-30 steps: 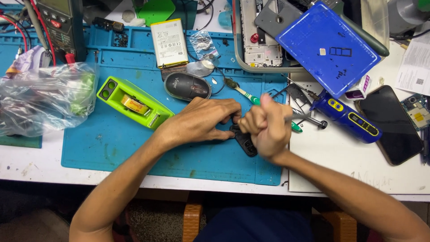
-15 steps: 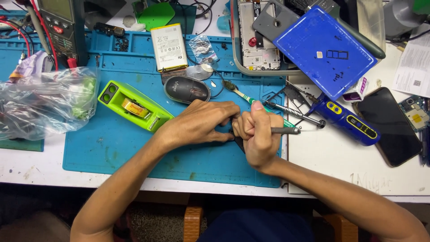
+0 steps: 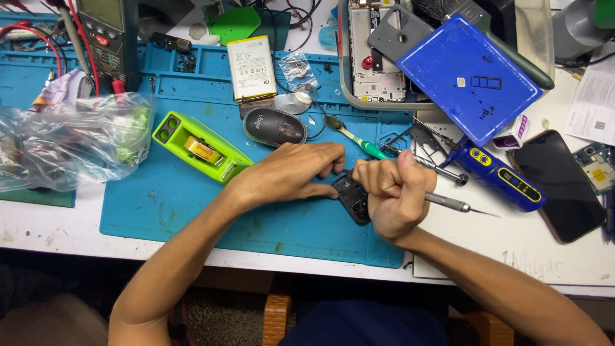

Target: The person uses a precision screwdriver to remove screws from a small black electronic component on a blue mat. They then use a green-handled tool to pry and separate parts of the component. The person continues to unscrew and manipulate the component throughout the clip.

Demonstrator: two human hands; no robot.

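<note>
A small black phone part lies on the blue work mat. My left hand rests flat over the mat, its fingertips pinching the upper left edge of this part. My right hand is a closed fist right beside the part, touching its right side. The fist grips a thin silver precision screwdriver, whose shaft sticks out to the right with the tip over the white table. How the fist meets the part underneath is hidden.
A green tape dispenser, black mouse, white battery and green toothbrush lie behind the hands. To the right are a blue electric screwdriver, black phone and blue plate. A plastic bag sits left.
My right fist has rolled over and dropped slightly, so the screwdriver now points out to the right. My left hand stays on the black part.
</note>
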